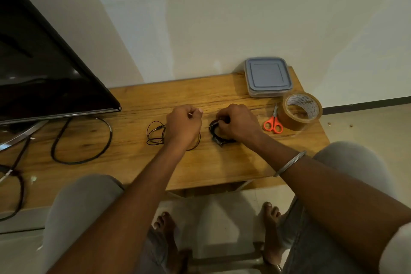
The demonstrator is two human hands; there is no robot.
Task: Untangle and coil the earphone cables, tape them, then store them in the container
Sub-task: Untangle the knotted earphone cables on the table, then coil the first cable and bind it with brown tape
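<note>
Head view: one frame, looking down over both forearms onto a wooden worktop [138,162]
Left hand [184,126]: closed in a loose fist, thumb and forefinger pinching something thin and pale; what exactly it is I cannot tell; it rests over a loose black earphone cable [155,133]
Loose cable: thin loops spread on the worktop under and to the outer side of the left hand; part of a loop shows again at that hand's inner edge
Right hand [236,123]: curled shut, fingers gripping a tighter black coiled cable [216,134]; a metal bangle [289,163] sits on that forearm
Coiled cable: bundled beneath the right hand, touching the worktop, just beside the left hand
Scissors [274,121]: orange handles, lying flat just outside the right hand
Tape roll [301,111]: brown, beside the scissors, further out from the right hand
Container [268,77]: square, grey lid on, beyond the right hand near the wall
Screen [44,69]: dark, well out past the left hand; a thick black cord [82,140] loops below it
</note>
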